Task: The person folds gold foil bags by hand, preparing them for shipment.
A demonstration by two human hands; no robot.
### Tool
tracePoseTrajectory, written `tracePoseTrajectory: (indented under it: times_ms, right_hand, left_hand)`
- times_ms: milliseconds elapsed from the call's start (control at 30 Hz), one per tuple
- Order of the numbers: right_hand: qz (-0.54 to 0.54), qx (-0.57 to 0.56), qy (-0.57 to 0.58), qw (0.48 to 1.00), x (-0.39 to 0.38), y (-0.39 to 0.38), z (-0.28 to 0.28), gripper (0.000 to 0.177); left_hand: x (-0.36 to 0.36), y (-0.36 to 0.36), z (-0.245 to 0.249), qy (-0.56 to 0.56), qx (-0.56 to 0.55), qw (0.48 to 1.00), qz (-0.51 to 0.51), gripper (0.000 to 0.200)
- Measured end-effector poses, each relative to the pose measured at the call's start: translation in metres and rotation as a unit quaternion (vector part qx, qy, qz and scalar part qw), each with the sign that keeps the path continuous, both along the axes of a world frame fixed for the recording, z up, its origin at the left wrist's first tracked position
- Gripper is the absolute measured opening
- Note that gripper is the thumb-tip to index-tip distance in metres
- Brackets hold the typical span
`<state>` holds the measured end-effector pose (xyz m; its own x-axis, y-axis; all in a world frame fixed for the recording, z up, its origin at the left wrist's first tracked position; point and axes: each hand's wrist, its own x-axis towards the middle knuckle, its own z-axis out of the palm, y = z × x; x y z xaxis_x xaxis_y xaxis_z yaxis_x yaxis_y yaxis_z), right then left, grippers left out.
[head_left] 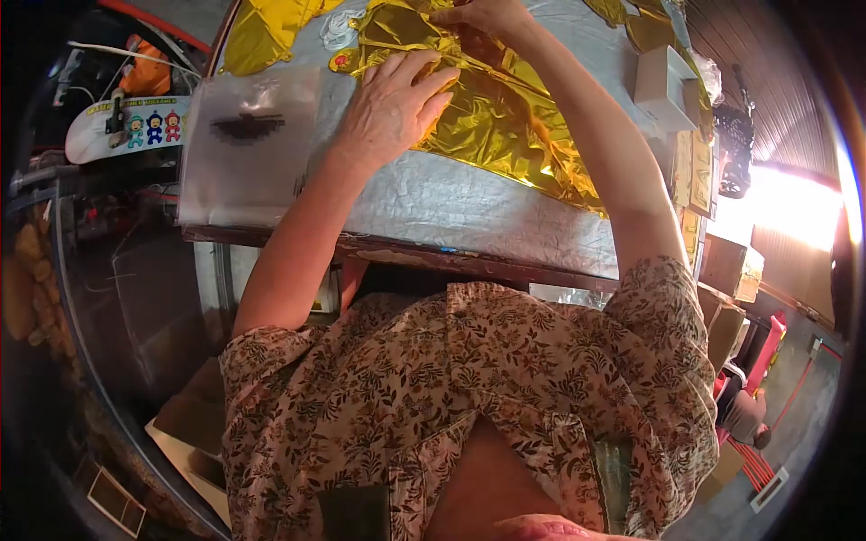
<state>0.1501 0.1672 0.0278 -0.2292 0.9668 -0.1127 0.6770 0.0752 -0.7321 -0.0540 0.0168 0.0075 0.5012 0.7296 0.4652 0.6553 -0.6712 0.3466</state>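
Observation:
A shiny gold foil sheet (492,117) lies crinkled across the grey-covered table (433,203). My left hand (392,104) rests palm down on the foil's left part, with its fingers spread. Farther up, near the top edge of the view, my right hand (483,16) reaches over the foil; its fingertips touch it, and what they may hold is too small to make out. A small red and gold round piece (342,60) is just left of my left hand. Coiled white string (341,31) lies above that piece.
More gold foil (266,36) is at the upper left. A clear plastic sheet (248,153) covers the table's left corner. An open white box (666,88) stands at the right edge. Cardboard boxes (732,268) are beyond it, and a decorated white board (131,126) is at the left.

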Motion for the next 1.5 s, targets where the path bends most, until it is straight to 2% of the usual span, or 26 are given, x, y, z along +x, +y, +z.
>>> tracePoseTrajectory:
  times_ms: [67, 167, 233, 300, 467, 533, 667, 733, 867, 967, 1033, 1167, 1233, 1367, 1467, 1500]
  right_hand:
    - [-0.004, -0.032, 0.002, 0.999, -0.004, 0.002, -0.002, 0.030]
    - [-0.024, 0.017, 0.052, 0.998, -0.016, -0.025, 0.028, 0.022]
    - [-0.028, -0.036, 0.115, 0.992, -0.025, -0.046, 0.052, 0.020]
    - [-0.010, -0.002, 0.118, 0.993, -0.023, -0.046, 0.041, 0.020]
    - [0.015, 0.069, 0.131, 0.989, -0.026, -0.062, 0.028, 0.022]
    - [0.038, 0.050, 0.222, 0.973, -0.024, -0.066, 0.020, 0.019]
    - [0.031, 0.053, 0.168, 0.984, -0.019, -0.080, 0.012, 0.019]
    - [-0.005, 0.156, 0.072, 0.985, -0.017, -0.083, 0.000, 0.025]
    - [-0.012, 0.159, 0.093, 0.983, -0.015, -0.088, -0.007, 0.024]
    - [0.002, 0.181, 0.133, 0.975, -0.015, -0.093, -0.007, 0.024]
    - [0.038, 0.157, 0.189, 0.968, -0.012, -0.093, -0.008, 0.024]
    - [0.073, 0.157, 0.167, 0.971, -0.010, -0.094, -0.005, 0.024]
    - [0.104, 0.099, 0.179, 0.973, -0.009, -0.098, -0.002, 0.019]
    - [0.110, 0.119, 0.223, 0.961, -0.004, -0.108, -0.004, 0.024]
    - [0.114, 0.182, 0.171, 0.962, 0.004, -0.126, -0.001, 0.030]
    - [0.136, 0.229, 0.077, 0.961, 0.008, -0.131, -0.002, 0.033]
  left_hand:
    - [0.000, -0.001, 0.000, 0.005, 0.004, 1.000, 0.004, 0.036]
    - [-0.002, -0.001, 0.000, 0.002, 0.002, 1.000, 0.000, 0.037]
    - [-0.001, 0.001, 0.001, -0.005, -0.002, 1.000, -0.009, 0.038]
    - [0.000, 0.002, 0.000, -0.041, 0.007, 0.999, -0.005, 0.034]
    - [-0.004, 0.002, -0.001, -0.029, -0.012, 1.000, -0.003, 0.030]
    - [-0.006, 0.002, -0.004, -0.021, -0.014, 1.000, -0.011, 0.031]
    - [-0.007, 0.002, -0.003, -0.015, -0.030, 0.999, -0.020, 0.031]
    - [-0.008, 0.002, -0.003, -0.012, -0.027, 0.999, -0.021, 0.031]
    - [-0.010, -0.001, -0.003, -0.016, 0.002, 1.000, -0.027, 0.032]
    - [-0.011, -0.001, -0.002, -0.010, -0.004, 1.000, -0.013, 0.033]
    - [-0.013, -0.002, -0.003, -0.001, -0.009, 1.000, -0.002, 0.033]
    - [-0.016, -0.004, 0.002, 0.024, -0.003, 1.000, 0.004, 0.032]
    - [-0.017, -0.004, 0.001, 0.028, -0.006, 1.000, 0.002, 0.033]
    - [-0.018, -0.003, -0.003, 0.042, 0.020, 0.999, 0.008, 0.033]
    - [-0.018, -0.002, -0.007, 0.018, 0.023, 1.000, 0.009, 0.032]
    - [-0.017, -0.002, -0.007, 0.004, 0.013, 1.000, 0.009, 0.031]
